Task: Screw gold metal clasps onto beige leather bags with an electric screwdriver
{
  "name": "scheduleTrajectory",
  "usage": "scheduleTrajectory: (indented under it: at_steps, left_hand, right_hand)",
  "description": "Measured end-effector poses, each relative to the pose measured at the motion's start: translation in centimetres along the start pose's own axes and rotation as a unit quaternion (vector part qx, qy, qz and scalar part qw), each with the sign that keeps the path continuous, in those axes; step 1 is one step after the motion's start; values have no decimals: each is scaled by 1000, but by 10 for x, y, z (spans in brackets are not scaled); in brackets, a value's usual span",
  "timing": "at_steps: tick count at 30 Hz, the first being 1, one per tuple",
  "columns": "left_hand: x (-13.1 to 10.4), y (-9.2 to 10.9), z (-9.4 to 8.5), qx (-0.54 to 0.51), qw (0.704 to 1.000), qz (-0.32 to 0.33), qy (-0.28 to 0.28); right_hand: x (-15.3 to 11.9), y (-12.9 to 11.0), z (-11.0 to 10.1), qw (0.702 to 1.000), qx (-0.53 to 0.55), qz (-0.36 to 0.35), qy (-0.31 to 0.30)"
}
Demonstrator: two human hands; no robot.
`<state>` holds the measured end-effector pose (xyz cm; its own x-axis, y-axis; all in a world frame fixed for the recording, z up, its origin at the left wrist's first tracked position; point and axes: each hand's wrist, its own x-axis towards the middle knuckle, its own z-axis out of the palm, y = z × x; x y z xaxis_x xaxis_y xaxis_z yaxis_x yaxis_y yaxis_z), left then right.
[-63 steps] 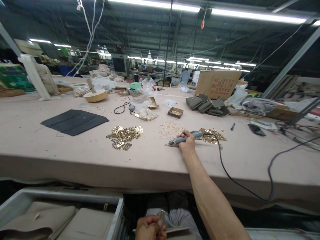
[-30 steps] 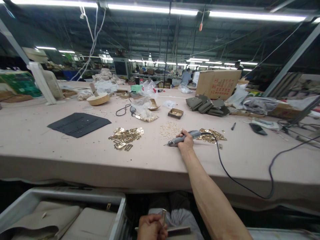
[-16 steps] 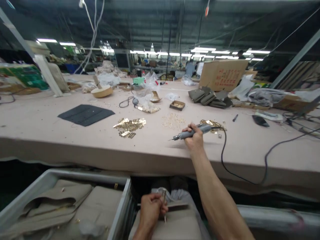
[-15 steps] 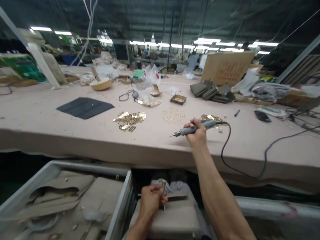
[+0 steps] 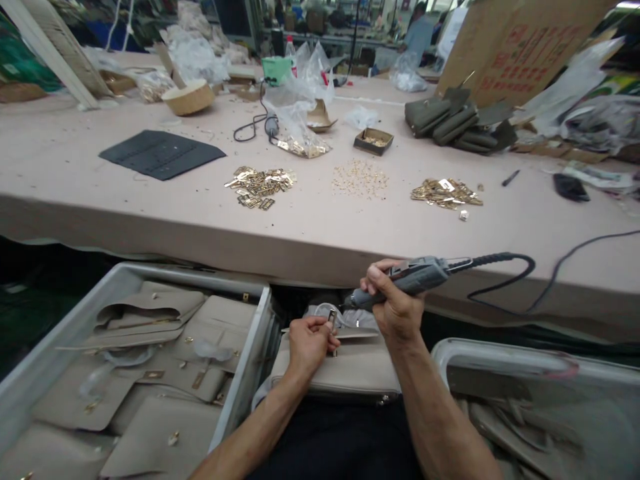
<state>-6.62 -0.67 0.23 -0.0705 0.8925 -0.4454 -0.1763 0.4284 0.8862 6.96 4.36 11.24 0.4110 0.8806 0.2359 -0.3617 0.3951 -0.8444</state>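
The beige bag (image 5: 345, 370) lies on the lap, below the surface (image 5: 320, 220) edge. Left hand (image 5: 309, 343) pinches a small metal fitting (image 5: 331, 321) above the bag; right hand (image 5: 395, 303) grips the corded driver (image 5: 407, 280). The driver's tip could slip off the small fitting and mar the bag or nick fingers.

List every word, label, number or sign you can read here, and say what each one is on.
No text can be read.
Cardboard box at the table's far right: red printed characters and blocks, too blurred to read.
Bottle beside the green container: a label, too small to read.
Electric screwdriver in the right hand: no marking shows.
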Motion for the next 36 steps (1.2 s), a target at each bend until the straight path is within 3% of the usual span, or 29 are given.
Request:
scheduleTrajectory:
  at_steps: [16, 25, 32, 36]
  left_hand:
    - [1, -2, -5, -2, 1000, -5, 0]
    - [1, -2, -6, -14, 1000, 2, -5]
    - [0, 0, -6, -18, 1000, 1, -9]
    - [-2, 1, -5, -25, 1000, 1, -18]
  right_hand:
    - [-17, 37, -7, 996, -84, 28, -11]
    - [-22, 40, -6, 992, -116, 23, -40]
    - [-23, 33, -2, 981, -150, 27, -121]
    - [-26, 34, 3, 979, -150, 43, -132]
